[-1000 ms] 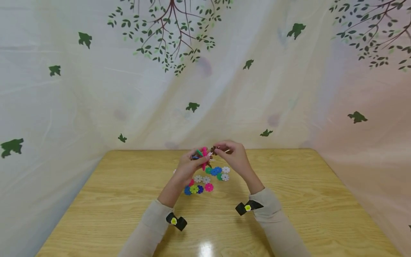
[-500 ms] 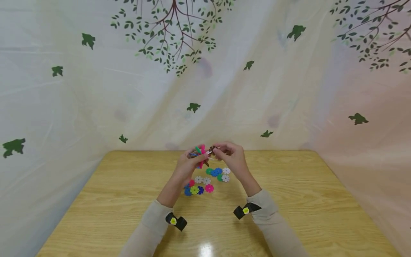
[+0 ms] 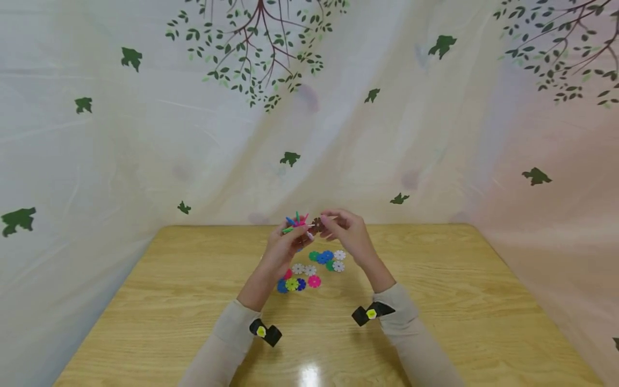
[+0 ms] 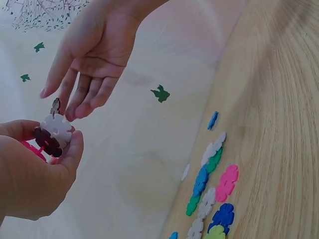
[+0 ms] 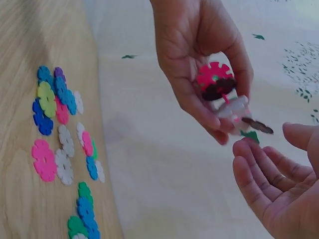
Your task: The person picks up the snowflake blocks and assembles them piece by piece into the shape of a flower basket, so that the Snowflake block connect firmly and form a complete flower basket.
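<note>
My left hand (image 3: 282, 250) holds a small cluster of notched plastic flower discs pushed into each other. In the right wrist view a pink disc (image 5: 215, 72) shows at its palm side, with a white disc (image 5: 233, 106) beyond it. Green and blue pieces stick out in the head view. A brown disc (image 3: 317, 224) stands on the cluster's right side, set edge-on against a white disc (image 4: 58, 129) in the left wrist view; another brown disc (image 4: 47, 142) sits beside that. Around the outer brown disc, my right hand (image 3: 355, 236) has its thumb and fingers spread, apart from it.
Loose flower discs lie on the wooden table below the hands: a pink one (image 3: 314, 281), a yellow one (image 3: 292, 284), a blue one (image 3: 322, 258), white ones (image 3: 339, 266) and several more. A printed curtain (image 3: 338, 177) hangs behind the table's far edge.
The right thumb and fingers pinched the brown disc before; now they have let go and spread. The left hand has turned the cluster, tilting its pink disc from its upright stance.
</note>
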